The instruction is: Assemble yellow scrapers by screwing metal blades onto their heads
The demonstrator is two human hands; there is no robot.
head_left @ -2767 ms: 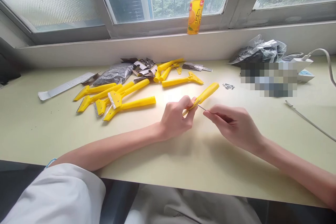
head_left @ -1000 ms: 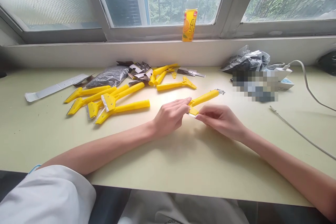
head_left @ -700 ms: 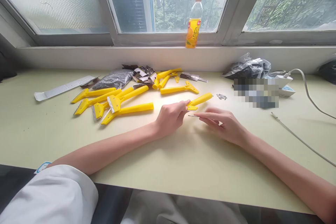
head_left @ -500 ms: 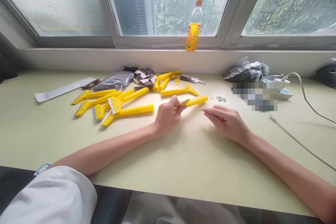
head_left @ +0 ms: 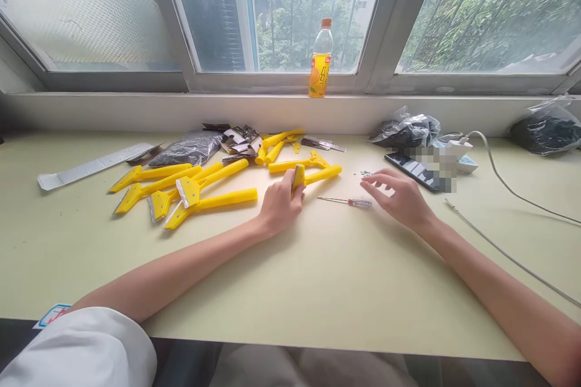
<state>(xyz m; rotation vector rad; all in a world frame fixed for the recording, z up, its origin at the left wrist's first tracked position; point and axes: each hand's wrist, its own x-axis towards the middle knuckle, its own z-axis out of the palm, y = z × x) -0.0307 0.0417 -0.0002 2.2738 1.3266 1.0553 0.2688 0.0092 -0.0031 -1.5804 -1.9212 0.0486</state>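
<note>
The left grip (head_left: 280,204), over the bench (head_left: 290,278), pinches the head of a yellow scraper (head_left: 320,176), its handle pointing out to the right. That handle could swing if the pinch slackens, since only the head is held. Left of this grip, more yellow scrapers (head_left: 188,190) overlap; their bare edges could nick the forearm if it drifts onto them. Between the two grips lies a screwdriver (head_left: 349,201), handle end near the right thumb; a knock from that hand could set it rolling. The right grip (head_left: 399,196) has loosely bent fingers, tips at some small metal parts (head_left: 365,173); I cannot tell whether it pinches one. A careless brush could scatter them. Just beyond the right grip rests a phone (head_left: 411,170); beyond the left, thin blades (head_left: 322,144); farthest, a bottle (head_left: 320,75) stands on the sill.
</note>
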